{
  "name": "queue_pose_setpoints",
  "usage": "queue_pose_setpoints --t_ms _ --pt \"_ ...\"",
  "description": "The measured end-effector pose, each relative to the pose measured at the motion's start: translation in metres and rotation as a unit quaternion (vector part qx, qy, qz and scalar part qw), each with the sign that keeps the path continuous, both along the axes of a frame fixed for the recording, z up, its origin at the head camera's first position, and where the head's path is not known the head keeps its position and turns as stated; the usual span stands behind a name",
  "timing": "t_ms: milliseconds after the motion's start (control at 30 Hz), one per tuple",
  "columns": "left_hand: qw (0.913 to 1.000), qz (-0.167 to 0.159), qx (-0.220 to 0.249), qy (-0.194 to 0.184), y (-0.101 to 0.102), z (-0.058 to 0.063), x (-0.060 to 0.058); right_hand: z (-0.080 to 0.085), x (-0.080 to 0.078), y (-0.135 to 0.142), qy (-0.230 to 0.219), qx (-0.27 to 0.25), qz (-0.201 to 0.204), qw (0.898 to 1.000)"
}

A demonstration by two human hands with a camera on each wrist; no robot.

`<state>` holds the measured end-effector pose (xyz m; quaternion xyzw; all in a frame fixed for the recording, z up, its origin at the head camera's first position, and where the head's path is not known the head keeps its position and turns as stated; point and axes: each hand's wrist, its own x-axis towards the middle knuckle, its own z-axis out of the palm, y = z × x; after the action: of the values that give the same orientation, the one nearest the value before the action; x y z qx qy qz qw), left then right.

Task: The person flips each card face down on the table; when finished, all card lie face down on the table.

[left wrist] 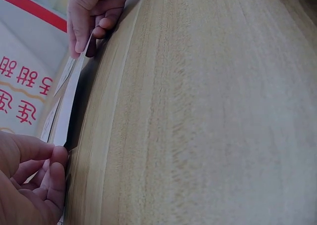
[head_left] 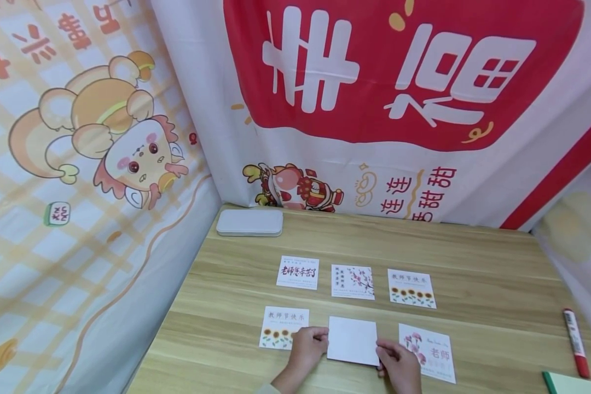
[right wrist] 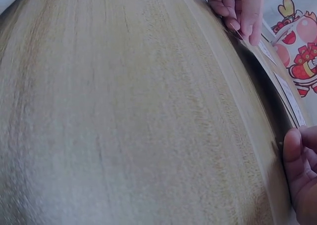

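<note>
A blank white square card point(head_left: 352, 340) is held between both hands, slightly above the wooden table. At its left edge my left hand point(head_left: 306, 350) pinches it between thumb and fingers. My right hand point(head_left: 400, 365) pinches the opposite edge. Seen almost edge-on in the left wrist view, the card point(left wrist: 72, 98) has a dark shadow under it. Partly behind the left hand lies a sunflower card point(head_left: 278, 328). Beside the right hand, and partly covered by it, lies a card with pink flowers point(head_left: 435, 350).
Behind lie a card with dark red lettering point(head_left: 297, 272), a blossom-branch card point(head_left: 353, 282) and another sunflower card point(head_left: 412, 288). A white case point(head_left: 249, 223) sits at the table's back left. At right are a red-and-white marker point(head_left: 576, 342) and a green-edged item point(head_left: 578, 383). Printed cloths hang around the table.
</note>
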<state>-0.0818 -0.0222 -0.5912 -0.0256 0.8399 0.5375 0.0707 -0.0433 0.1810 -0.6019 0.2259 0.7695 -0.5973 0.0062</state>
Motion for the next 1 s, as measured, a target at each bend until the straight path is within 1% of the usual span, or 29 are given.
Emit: queue_pose_setpoints --t_ms 200,333,633,1000 --pt "0.9999 0.0 -0.001 0.014 -0.0001 0.0025 0.0008 0.0008 0.0008 0.0003 0.0 -0.005 0.0 1.0" --pt "0.9998 0.001 -0.001 0.019 0.0001 0.0019 0.0011 0.0003 0.0011 0.0003 -0.001 -0.005 0.0 1.0" --pt "0.9999 0.0 0.004 0.015 0.0001 -0.0007 0.0008 -0.0014 0.0017 -0.0001 0.0 -0.03 -0.011 0.999" --pt "0.9999 -0.001 0.005 0.015 0.0002 -0.0002 0.0018 -0.0006 0.0026 0.0 0.003 -0.031 -0.014 0.999"
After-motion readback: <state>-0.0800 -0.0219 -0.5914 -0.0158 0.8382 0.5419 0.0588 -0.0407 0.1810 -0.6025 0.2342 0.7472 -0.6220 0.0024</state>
